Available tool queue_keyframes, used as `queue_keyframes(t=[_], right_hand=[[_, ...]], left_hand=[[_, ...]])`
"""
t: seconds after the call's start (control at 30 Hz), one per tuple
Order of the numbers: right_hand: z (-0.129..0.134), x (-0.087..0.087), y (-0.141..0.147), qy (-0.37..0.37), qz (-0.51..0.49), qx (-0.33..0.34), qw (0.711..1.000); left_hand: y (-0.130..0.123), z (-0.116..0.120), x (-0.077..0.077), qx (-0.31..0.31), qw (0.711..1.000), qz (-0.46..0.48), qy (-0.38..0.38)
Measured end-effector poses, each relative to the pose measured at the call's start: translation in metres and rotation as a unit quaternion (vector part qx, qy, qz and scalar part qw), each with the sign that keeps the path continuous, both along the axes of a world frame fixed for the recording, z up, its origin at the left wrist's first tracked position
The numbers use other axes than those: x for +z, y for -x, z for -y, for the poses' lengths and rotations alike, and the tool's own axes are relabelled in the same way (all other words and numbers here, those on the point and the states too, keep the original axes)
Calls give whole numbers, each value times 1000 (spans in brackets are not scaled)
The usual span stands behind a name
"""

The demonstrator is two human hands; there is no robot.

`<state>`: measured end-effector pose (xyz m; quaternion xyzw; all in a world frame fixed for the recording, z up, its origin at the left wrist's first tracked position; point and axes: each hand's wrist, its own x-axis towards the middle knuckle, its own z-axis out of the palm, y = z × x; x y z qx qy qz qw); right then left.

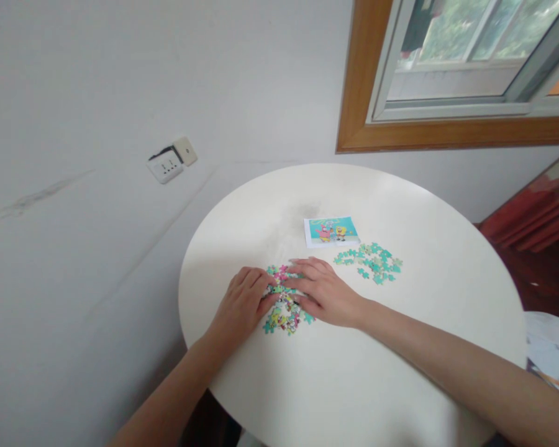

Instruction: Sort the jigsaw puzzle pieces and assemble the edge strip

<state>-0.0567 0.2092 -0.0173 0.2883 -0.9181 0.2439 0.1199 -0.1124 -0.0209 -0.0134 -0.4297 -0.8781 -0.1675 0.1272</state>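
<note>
Left hand (246,295), right hand (327,290) loosely curled over knobbly puzzle pieces (279,319); grip unclear. Smooth round table (317,379) beneath.

**Card (333,232) beyond the near puzzle pile (283,319) on the surface (354,385)**

The left hand (245,299) is at the near puzzle pile's left, the right hand (330,290) at its right. The right puzzle pile (377,263) lies right of the card, slightly nearer.

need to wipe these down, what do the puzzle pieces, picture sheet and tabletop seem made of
Puzzle pieces: probably printed cardboard, flat with interlocking tabs. Picture sheet: likely printed paper, with a white margin. Tabletop: perhaps laminate or painted wood, smooth white with faint glare.
</note>
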Motion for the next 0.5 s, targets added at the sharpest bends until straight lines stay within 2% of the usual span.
queue_keyframes(t=[0.23, 0.5], right_hand=[[16, 2, 14, 33, 2, -4, 999], [19, 3, 21, 62, 20, -10, 998]], left_hand=[[1, 2, -2, -1, 1000, 9, -25], [-3, 1, 1, -2, 999, 12, -39]])
